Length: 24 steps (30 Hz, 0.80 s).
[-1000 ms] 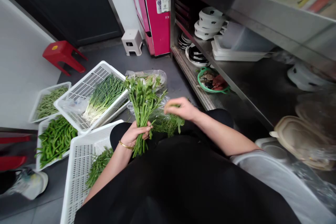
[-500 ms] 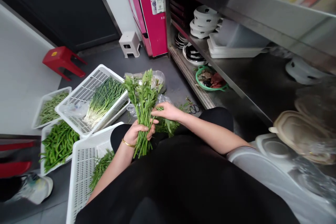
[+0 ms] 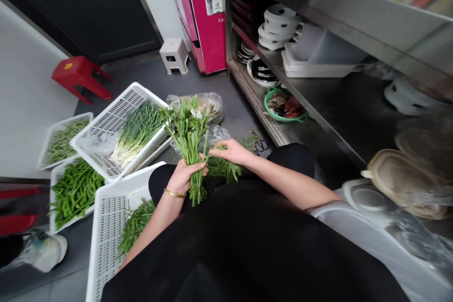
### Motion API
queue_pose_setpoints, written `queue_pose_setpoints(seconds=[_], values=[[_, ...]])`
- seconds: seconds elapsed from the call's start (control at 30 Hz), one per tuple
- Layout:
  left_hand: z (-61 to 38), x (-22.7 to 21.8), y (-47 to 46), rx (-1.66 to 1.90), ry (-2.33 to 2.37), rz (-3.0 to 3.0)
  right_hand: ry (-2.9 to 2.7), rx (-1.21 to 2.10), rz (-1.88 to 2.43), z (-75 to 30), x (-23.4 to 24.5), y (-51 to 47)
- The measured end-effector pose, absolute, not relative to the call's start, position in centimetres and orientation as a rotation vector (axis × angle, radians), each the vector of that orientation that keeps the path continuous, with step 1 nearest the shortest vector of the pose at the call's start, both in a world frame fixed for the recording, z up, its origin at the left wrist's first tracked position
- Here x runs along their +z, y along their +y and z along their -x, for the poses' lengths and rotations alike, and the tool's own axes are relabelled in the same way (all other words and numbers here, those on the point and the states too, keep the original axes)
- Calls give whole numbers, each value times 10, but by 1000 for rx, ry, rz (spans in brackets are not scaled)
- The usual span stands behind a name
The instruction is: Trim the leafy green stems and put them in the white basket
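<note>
My left hand (image 3: pixel 183 175), with a gold bracelet at the wrist, is wrapped around the lower stems of a bunch of leafy greens (image 3: pixel 190 139). The bunch stands nearly upright above my lap, leaves at the top. Beside it, my right hand (image 3: pixel 232 152) is closed in a pinch at the right edge of the bunch, with a few leafy sprigs (image 3: pixel 234 170) hanging under its palm. More loose greens (image 3: pixel 217 169) lie below the right hand, partly hidden. At my left, a white basket (image 3: pixel 109 217) has cut greens (image 3: pixel 137 224) inside.
White baskets hold scallions (image 3: pixel 138 132), green peppers (image 3: pixel 74 193) and green beans (image 3: pixel 67 139). Beyond the bunch sits a clear plastic bag (image 3: pixel 212 104). Scissors (image 3: pixel 261 145) lie near a steel shelf (image 3: pixel 318 122). Another person's shoe (image 3: pixel 46 250) is at left.
The bunch has tilted slightly, its tops leaning further left. My right hand has shifted a little to the right, with its fingers still pinched beside the stems. The view has shifted slightly.
</note>
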State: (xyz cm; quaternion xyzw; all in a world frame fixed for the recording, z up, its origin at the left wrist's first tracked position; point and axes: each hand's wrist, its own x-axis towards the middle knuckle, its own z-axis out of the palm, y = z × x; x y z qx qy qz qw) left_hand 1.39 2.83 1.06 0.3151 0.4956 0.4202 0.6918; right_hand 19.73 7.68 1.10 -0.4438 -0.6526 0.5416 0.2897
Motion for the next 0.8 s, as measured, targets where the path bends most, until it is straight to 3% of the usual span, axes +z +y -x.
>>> queue_pose_setpoints(seconds=[0.3,0.5,0.6,0.8], values=[[-2,14,27,933,1163,-685,-2033,1226,1287,-222,29,89],[8,18,24,822,1110,-702,-2396,334,1179,-230,51,86],[7,21,24,760,1101,-725,-2664,60,1063,-226,55,89],[12,22,21,735,1066,-710,-2972,62,892,-233,47,89]])
